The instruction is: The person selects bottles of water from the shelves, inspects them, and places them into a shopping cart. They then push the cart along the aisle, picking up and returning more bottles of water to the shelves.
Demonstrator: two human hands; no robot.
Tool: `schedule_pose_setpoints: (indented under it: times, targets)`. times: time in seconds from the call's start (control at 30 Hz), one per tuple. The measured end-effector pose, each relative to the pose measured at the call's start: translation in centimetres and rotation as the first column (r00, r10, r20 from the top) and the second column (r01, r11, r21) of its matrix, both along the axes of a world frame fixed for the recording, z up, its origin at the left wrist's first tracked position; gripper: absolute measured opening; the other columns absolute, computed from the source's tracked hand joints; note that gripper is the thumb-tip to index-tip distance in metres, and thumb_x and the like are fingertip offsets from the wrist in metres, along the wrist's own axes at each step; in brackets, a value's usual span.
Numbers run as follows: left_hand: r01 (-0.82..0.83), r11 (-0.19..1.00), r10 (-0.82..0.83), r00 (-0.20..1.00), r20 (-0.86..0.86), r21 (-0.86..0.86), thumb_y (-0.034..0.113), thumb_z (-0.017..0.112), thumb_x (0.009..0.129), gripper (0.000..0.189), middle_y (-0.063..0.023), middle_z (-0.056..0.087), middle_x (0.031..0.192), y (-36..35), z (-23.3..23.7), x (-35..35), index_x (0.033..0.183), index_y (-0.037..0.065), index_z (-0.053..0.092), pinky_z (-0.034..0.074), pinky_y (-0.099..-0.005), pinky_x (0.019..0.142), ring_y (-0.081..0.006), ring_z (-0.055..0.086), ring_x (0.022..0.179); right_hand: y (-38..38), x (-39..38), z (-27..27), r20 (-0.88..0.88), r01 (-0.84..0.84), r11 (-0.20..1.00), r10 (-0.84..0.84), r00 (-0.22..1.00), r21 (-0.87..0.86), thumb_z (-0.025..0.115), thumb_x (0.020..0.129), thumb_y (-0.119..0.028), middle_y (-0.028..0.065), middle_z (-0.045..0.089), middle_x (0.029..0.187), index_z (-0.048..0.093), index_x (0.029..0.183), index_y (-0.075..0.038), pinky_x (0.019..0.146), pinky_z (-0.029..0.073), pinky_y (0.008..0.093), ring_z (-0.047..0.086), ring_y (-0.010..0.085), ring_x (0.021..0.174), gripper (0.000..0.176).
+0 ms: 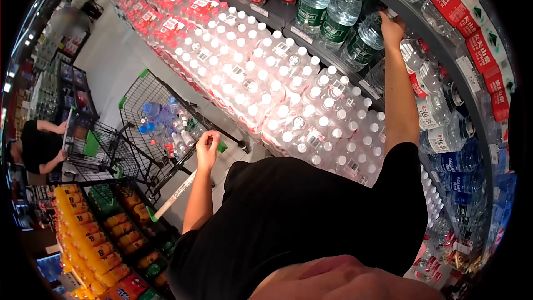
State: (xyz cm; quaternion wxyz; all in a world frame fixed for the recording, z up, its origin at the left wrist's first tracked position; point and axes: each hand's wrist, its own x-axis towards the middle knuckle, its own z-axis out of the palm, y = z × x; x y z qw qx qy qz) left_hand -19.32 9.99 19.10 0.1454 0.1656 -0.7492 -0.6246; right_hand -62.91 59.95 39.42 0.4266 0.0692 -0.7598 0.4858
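Observation:
My right hand (392,26) reaches up to the shelf, its fingers closed at the top of a large clear water bottle (366,38) with a green label. Part of that grip is hidden behind the hand. Two similar large bottles, one nearer bottle (340,16) and another bottle (314,1), stand beside it on the same shelf. My left hand (207,145) is raised near the shopping cart (145,97), above its handle (176,193). Its fingers curl toward the thumb, with nothing visible in them. Blue-capped and other bottles (166,119) lie in the cart.
Wrapped packs of white-capped bottles (277,86) form a long low stack between me and the shelf. Red-capped packs (166,22) continue at its far end. Orange drinks (89,233) are stacked at lower left. Another person (36,147) stands behind a second cart (91,147).

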Motion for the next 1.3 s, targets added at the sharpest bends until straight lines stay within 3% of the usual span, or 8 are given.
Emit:
schedule_pose_setpoints:
  times: [0.13,0.33,0.67,0.77,0.87,1.03,1.2,1.3]
  targets:
    - [-0.077,0.997,0.076,0.996,0.054,0.003,0.024,0.061,0.098,0.034,-0.0006,0.056,0.071,-0.8,-2.5,0.6,0.074,-0.001,0.059,0.042,-0.0236,0.062,-0.0071,0.049,0.066,-0.1,-0.4,-0.2,-0.123,0.116,0.976,-0.094,0.988,0.185,0.079,0.077,-0.037,0.0215,0.065,0.117,0.059,0.119,0.003,0.096,0.043,0.0388,0.06,0.0355,0.11,0.061]
    - [-0.099,0.984,0.104,0.994,-0.031,0.148,0.01,0.069,0.091,0.012,0.0019,0.063,0.084,-1.6,-2.3,1.9,0.096,0.0,0.065,0.048,-0.0217,0.071,-0.0052,0.056,0.076,0.8,-0.6,-0.4,0.017,0.019,0.987,-0.022,1.0,0.162,0.077,0.083,-0.034,0.017,0.063,0.124,0.059,0.121,0.005,0.097,0.042,0.0339,0.059,0.0251,0.113,0.058]
    - [-0.196,0.973,0.204,0.977,-0.06,0.124,-0.001,0.066,0.084,0.006,0.0012,0.065,0.082,-5.1,-3.5,7.3,0.09,0.001,0.064,0.049,-0.0209,0.068,-0.0041,0.059,0.074,2.0,-1.2,0.0,0.023,0.016,0.973,-0.022,0.999,0.231,0.077,0.083,-0.036,0.0147,0.067,0.117,0.064,0.115,0.005,0.09,0.046,0.0331,0.063,0.0237,0.104,0.053]
    - [-0.207,0.974,0.214,0.975,-0.067,0.095,-0.001,0.064,0.084,0.008,0.0017,0.063,0.082,-6.9,-3.5,8.8,0.091,0.001,0.062,0.049,-0.021,0.068,-0.0044,0.058,0.074,4.8,-3.5,-0.7,0.18,-0.137,0.989,0.144,0.973,-0.047,0.077,0.083,-0.031,0.0098,0.067,0.117,0.065,0.116,0.005,0.091,0.047,0.0325,0.063,0.0221,0.102,0.05]
    - [-0.204,0.971,0.213,0.975,-0.059,0.127,-0.001,0.062,0.087,0.006,0.0021,0.061,0.082,-8.5,-2.7,9.9,0.093,0.001,0.06,0.047,-0.0212,0.07,-0.0046,0.056,0.075,4.2,-1.4,1.0,0.327,0.02,0.918,0.121,0.937,-0.397,0.078,0.081,-0.023,0.0119,0.068,0.115,0.065,0.113,0.009,0.086,0.052,0.0304,0.065,0.0201,0.096,0.047]
    - [-0.217,0.952,0.231,0.972,-0.038,0.217,0.006,0.064,0.093,0.008,0.0024,0.06,0.084,-12.2,-3.2,11.8,0.096,0.0,0.061,0.048,-0.023,0.07,-0.0061,0.055,0.074,-3.6,6.7,1.7,-0.224,0.217,0.942,-0.276,0.935,-0.256,0.072,0.086,-0.017,0.0178,0.068,0.109,0.063,0.109,0.01,0.086,0.051,0.0331,0.065,0.0228,0.093,0.037]
    - [-0.272,0.962,0.267,0.959,0.099,0.034,0.029,0.051,0.102,0.04,-0.0018,0.06,0.07,-16.4,-3.4,14.7,0.074,0.001,0.061,0.045,-0.0258,0.066,-0.0093,0.055,0.067,-18.4,16.8,-5.1,-0.194,-0.305,0.938,0.272,0.943,-0.168,0.055,0.093,0.002,0.0174,0.064,0.119,0.056,0.109,0.002,0.097,0.047,0.0326,0.061,0.0219,0.109,0.016]
    - [-0.297,0.949,0.274,0.943,0.19,0.105,0.032,0.051,0.102,0.039,-0.0011,0.063,0.073,-18.1,-3.9,15.5,0.078,0.003,0.062,0.048,-0.0246,0.06,-0.0087,0.058,0.067,-27.9,25.7,-10.5,0.192,-0.498,0.862,0.506,0.841,-0.091,0.062,0.087,-0.002,0.0126,0.064,0.118,0.058,0.106,-0.001,0.095,0.046,0.0324,0.06,0.0192,0.108,0.019]
